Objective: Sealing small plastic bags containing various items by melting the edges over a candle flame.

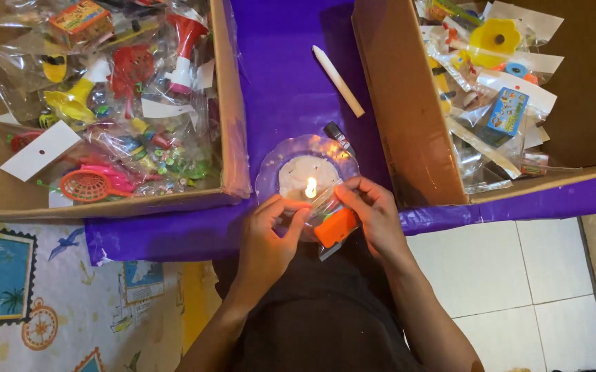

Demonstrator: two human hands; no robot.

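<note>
Both of my hands hold a small clear plastic packet (331,219) with an orange toy inside, its top edge held at a candle flame (310,187). My left hand (270,234) pinches the packet's left corner and my right hand (374,210) pinches its right side. The flame burns on a flat pool of white wax in a clear plastic dish (274,162) that rests on a purple sheet (284,76).
A cardboard box (232,131) at the left holds several bagged colourful toys. Another cardboard box (394,117) at the right holds more bagged toys. A white candle stick (338,80) and a small lighter (338,136) lie on the purple sheet. White floor tiles (511,275) lie at the lower right, a patterned mat (50,296) at the lower left.
</note>
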